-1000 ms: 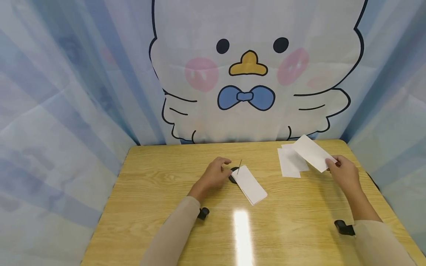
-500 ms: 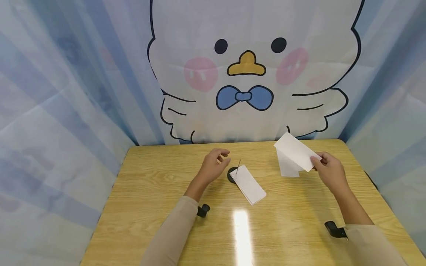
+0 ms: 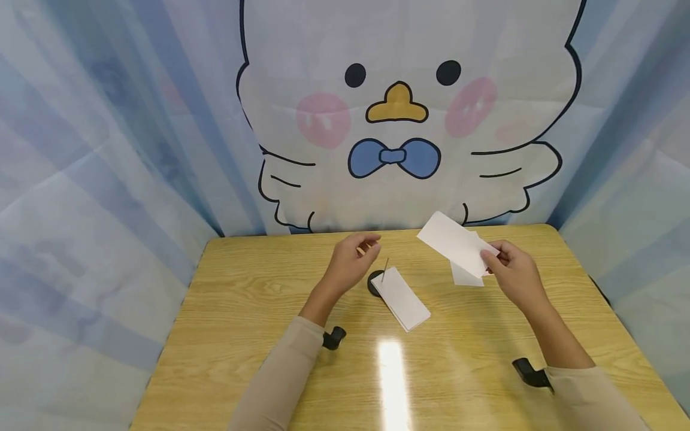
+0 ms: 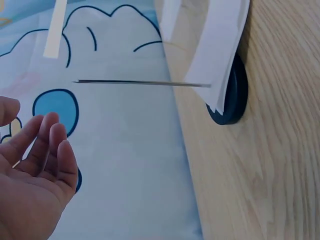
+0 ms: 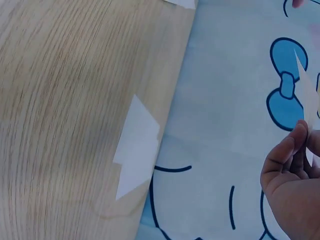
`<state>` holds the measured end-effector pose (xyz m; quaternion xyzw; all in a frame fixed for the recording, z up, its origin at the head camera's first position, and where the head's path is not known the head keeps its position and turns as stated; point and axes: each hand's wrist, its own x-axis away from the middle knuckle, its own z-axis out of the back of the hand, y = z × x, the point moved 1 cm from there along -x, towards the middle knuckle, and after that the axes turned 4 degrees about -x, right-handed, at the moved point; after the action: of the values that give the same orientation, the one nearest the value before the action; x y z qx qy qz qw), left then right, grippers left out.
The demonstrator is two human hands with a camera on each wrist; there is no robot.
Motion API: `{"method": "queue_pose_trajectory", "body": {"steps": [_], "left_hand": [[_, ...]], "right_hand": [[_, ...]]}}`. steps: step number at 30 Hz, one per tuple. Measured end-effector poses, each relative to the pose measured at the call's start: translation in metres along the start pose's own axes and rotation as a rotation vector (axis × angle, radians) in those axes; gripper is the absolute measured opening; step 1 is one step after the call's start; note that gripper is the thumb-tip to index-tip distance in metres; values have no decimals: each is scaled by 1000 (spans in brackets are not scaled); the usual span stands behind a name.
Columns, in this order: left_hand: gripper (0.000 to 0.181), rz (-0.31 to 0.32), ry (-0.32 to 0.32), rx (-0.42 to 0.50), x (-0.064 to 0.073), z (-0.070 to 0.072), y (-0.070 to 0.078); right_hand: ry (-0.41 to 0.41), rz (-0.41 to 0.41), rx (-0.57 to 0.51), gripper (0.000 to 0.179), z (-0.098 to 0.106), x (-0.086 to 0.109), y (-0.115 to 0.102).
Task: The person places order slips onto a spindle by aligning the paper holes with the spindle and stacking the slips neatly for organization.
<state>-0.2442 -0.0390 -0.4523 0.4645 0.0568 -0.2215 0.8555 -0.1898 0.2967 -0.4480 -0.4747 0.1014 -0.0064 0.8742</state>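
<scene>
My right hand point(image 3: 516, 273) pinches one corner of a white paper slip point(image 3: 450, 239) between thumb and fingers, holding it raised over the table. In the right wrist view the slip point(image 5: 308, 100) shows nearly edge-on. A paper spike with a round black base point(image 4: 236, 102) stands at mid-table. Several white slips point(image 3: 403, 302) are pierced low on its thin metal rod point(image 4: 135, 82), lying slanted off the base. My left hand point(image 3: 349, 266) hovers just left of the rod, fingers loosely bent, touching nothing.
Other white slips point(image 5: 135, 147) lie overlapping near the table's back right edge, partly behind the held one in the head view. A curtain point(image 3: 302, 185) with a cartoon bird hangs directly behind the wooden table point(image 3: 242, 359).
My right hand has carried the slip leftward from above the loose slips toward the spike. The left hand has lifted slightly away from the base, up beside the rod.
</scene>
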Motion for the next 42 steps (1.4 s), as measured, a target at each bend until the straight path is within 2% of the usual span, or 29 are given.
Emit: {"method": "queue_pose_trajectory", "body": {"steps": [10, 19, 29, 38, 42], "left_hand": [[27, 14, -4, 47, -10, -1, 9], [23, 109, -23, 108, -15, -3, 15], [15, 149, 32, 131, -15, -7, 9], [14, 209, -20, 124, -13, -12, 5], [14, 244, -23, 120, -13, -14, 4]], "right_hand": [[-50, 36, -30, 34, -21, -1, -21], [-102, 51, -74, 30, -36, -1, -33], [-160, 31, -77, 28, -49, 1, -30], [-169, 38, 23, 27, -56, 6, -22], [-169, 34, 45, 25, -57, 7, -17]]}}
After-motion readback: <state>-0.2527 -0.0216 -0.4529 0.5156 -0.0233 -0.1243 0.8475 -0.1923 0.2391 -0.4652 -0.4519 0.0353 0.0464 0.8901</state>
